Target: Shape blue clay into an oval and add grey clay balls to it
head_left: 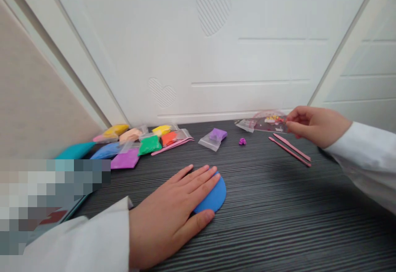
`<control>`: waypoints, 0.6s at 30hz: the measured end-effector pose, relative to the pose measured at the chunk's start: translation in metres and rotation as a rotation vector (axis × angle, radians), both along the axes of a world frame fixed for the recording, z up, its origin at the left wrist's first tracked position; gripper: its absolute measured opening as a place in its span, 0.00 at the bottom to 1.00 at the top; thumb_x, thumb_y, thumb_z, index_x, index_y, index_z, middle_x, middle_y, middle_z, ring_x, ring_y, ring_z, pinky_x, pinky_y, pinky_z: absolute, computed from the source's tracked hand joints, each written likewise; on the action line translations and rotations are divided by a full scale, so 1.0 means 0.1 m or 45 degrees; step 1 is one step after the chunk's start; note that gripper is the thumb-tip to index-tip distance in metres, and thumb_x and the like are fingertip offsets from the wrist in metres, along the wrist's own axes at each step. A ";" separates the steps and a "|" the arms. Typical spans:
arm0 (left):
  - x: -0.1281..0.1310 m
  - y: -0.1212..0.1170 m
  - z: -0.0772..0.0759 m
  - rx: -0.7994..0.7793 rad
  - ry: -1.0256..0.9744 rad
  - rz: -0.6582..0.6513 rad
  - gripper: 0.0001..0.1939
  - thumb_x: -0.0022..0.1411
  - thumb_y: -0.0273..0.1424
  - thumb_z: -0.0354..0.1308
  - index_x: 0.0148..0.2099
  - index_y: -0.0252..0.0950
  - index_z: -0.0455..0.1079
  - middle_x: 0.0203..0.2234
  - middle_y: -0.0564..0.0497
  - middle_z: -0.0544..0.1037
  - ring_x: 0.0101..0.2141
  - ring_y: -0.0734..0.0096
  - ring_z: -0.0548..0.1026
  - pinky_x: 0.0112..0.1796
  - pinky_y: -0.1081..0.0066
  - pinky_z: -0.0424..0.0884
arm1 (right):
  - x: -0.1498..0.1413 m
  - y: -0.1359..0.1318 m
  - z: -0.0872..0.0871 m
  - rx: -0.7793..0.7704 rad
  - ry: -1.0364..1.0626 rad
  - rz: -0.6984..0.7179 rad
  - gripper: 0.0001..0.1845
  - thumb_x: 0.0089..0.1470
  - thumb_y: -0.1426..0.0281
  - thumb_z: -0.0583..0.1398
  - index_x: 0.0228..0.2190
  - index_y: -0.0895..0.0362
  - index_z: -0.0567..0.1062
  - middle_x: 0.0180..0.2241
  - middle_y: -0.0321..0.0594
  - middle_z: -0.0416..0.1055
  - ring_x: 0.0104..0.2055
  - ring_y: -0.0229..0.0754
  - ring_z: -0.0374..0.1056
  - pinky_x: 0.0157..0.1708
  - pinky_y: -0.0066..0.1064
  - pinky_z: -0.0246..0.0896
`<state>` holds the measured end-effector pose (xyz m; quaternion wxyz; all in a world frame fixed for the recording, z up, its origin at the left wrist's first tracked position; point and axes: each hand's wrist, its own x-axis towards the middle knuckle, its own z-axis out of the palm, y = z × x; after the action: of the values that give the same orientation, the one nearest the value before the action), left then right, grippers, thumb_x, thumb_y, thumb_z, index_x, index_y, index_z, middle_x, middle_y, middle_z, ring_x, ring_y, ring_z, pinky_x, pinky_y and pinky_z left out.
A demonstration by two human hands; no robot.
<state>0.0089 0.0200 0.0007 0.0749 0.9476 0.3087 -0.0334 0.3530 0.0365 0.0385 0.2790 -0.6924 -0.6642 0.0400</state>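
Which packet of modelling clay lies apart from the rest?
The small purple packet, alone mid-table; the others, including another purple one, sit bunched together at left.

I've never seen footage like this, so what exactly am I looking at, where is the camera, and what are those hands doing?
This picture comes from a camera worn on a person's head, looking forward and down, so the two bare hands are that person's own. The left hand lies flat on a blue clay disc. The loosely curled right hand is at a clear packet; I can't tell whether it holds anything. Nearby lie two pink modelling tools and a small purple clay lump. Farther left are bagged clay packs in many colours. All this sits on a dark wood-grain table before a white door.
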 end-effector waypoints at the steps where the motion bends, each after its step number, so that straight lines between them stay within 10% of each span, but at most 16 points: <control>1: -0.02 -0.01 -0.01 0.012 -0.030 0.022 0.30 0.65 0.48 0.39 0.65 0.47 0.42 0.64 0.56 0.46 0.63 0.61 0.48 0.60 0.51 0.49 | 0.00 -0.03 -0.01 -0.038 -0.119 -0.018 0.05 0.46 0.65 0.55 0.24 0.53 0.67 0.20 0.37 0.69 0.22 0.41 0.64 0.25 0.33 0.55; 9: -0.12 -0.02 -0.14 0.121 -0.395 0.205 0.40 0.53 0.46 0.59 0.63 0.48 0.46 0.63 0.49 0.53 0.60 0.53 0.54 0.56 0.51 0.59 | -0.19 -0.26 -0.24 -0.252 -0.843 -0.065 0.12 0.55 0.63 0.49 0.28 0.55 0.67 0.24 0.41 0.71 0.24 0.47 0.68 0.21 0.32 0.49; 18: -0.16 0.04 -0.12 0.094 -0.364 0.180 0.40 0.54 0.43 0.59 0.64 0.48 0.42 0.62 0.46 0.54 0.59 0.50 0.56 0.53 0.44 0.60 | -0.41 -0.39 -0.42 -0.347 -1.177 -0.019 0.16 0.55 0.73 0.48 0.41 0.58 0.72 0.37 0.48 0.74 0.31 0.56 0.73 0.26 0.43 0.62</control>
<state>-0.0070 0.0242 -0.0113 0.0854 0.9208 0.3617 0.1185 0.3121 -0.0030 -0.0034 -0.1385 -0.6728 -0.7022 -0.1872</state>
